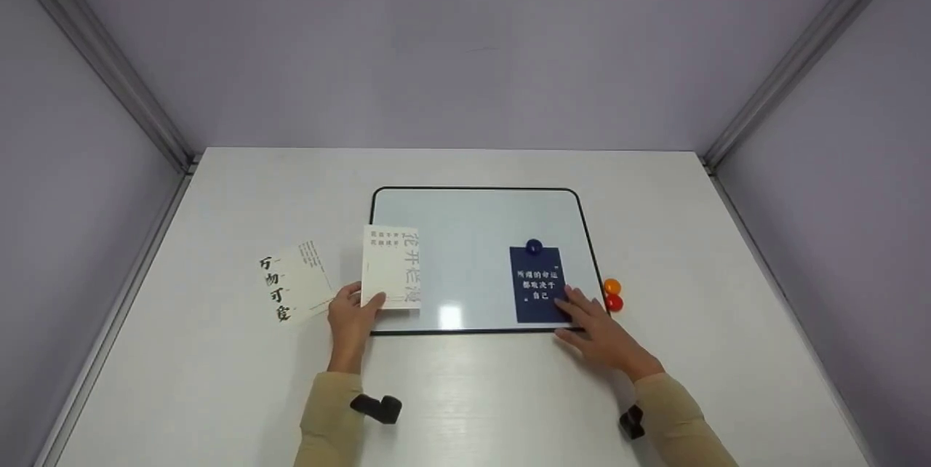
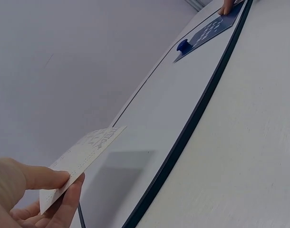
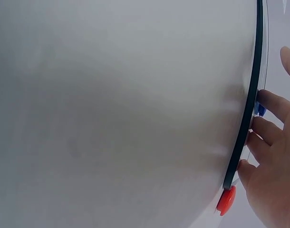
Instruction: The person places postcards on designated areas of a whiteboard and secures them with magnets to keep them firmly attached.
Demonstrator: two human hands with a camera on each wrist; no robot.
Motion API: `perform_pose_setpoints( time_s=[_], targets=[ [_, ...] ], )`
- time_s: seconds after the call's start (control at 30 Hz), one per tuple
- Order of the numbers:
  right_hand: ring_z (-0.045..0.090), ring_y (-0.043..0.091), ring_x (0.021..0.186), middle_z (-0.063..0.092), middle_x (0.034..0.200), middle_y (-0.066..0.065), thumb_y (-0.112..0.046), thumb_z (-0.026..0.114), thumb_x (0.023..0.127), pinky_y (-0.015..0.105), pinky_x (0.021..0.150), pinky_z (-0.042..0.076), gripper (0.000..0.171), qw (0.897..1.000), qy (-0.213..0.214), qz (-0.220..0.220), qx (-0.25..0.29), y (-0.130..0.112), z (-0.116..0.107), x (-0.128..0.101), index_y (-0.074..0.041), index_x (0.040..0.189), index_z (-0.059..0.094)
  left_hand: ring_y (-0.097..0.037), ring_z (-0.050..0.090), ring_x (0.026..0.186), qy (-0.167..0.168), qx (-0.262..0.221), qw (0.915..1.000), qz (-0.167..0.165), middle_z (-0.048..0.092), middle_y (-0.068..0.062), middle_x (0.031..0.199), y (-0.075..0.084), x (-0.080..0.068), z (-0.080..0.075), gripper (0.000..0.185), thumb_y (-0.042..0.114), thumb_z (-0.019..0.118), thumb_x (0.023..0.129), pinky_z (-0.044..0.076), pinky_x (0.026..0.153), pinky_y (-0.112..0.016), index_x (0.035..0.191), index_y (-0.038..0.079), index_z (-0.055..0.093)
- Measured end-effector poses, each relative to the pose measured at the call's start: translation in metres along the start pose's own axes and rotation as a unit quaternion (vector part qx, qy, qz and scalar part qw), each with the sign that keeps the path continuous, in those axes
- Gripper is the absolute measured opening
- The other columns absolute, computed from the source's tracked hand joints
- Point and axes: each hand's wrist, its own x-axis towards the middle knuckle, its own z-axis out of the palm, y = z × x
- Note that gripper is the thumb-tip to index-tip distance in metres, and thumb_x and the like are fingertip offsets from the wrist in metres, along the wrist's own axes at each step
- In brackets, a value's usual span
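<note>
A black-framed whiteboard (image 1: 465, 234) lies flat on the white table. My left hand (image 1: 366, 301) pinches the lower left corner of a white card with grey characters (image 1: 391, 267) between thumb and fingers. In the left wrist view that white card (image 2: 85, 152) is raised and tilted above the board's left edge. A navy card (image 1: 537, 285) lies on the board's right part, with a blue magnet (image 1: 533, 246) on its top edge. My right hand (image 1: 574, 310) rests straight fingers on the navy card's lower right corner. In the right wrist view the fingertips (image 3: 264, 128) reach over the board's frame (image 3: 247, 104).
A second white card with black brush characters (image 1: 294, 281) lies on the table left of the board. An orange magnet (image 1: 612, 286) and a red magnet (image 1: 614, 302) sit just off the board's right edge, near my right hand. Lilac walls close in three sides.
</note>
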Motion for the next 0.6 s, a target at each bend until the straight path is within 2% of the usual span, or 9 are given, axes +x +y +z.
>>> perform_pose_setpoints(
  time_s=[0.2, 0.43, 0.6],
  targets=[
    [0.013, 0.038, 0.152, 0.017, 0.164, 0.007, -0.051, 0.054, 0.093, 0.059, 0.122, 0.014, 0.068, 1.0, -0.008, 0.016, 0.004, -0.001, 0.001, 0.001, -0.019, 0.15, 0.036, -0.028, 0.069, 0.1, 0.0, 0.008, 1.0, 0.006, 0.063, -0.028, 0.124, -0.001, 0.001, 0.004, 0.048, 0.01, 0.064, 0.09, 0.054, 0.076, -0.022, 0.133, -0.006, 0.048],
    [0.011, 0.041, 0.151, 0.015, 0.165, 0.005, -0.052, 0.055, 0.092, 0.061, 0.121, 0.016, 0.068, 1.0, -0.013, 0.028, 0.004, -0.002, 0.0, 0.0, -0.023, 0.15, 0.034, -0.033, 0.066, 0.109, 0.007, 0.02, 0.9997, 0.009, 0.062, -0.028, 0.125, 0.002, -0.001, 0.01, 0.046, 0.009, 0.064, 0.09, 0.056, 0.084, -0.029, 0.131, -0.006, 0.05],
    [0.013, 0.038, 0.152, 0.016, 0.165, 0.006, -0.05, 0.055, 0.093, 0.059, 0.122, 0.016, 0.068, 1.0, -0.011, 0.019, 0.003, -0.001, 0.0, 0.001, -0.021, 0.15, 0.034, -0.031, 0.068, 0.106, 0.004, 0.02, 0.9997, 0.011, 0.064, -0.027, 0.123, 0.002, -0.002, 0.015, 0.046, 0.01, 0.065, 0.089, 0.057, 0.083, -0.029, 0.13, -0.004, 0.05]
  ],
)
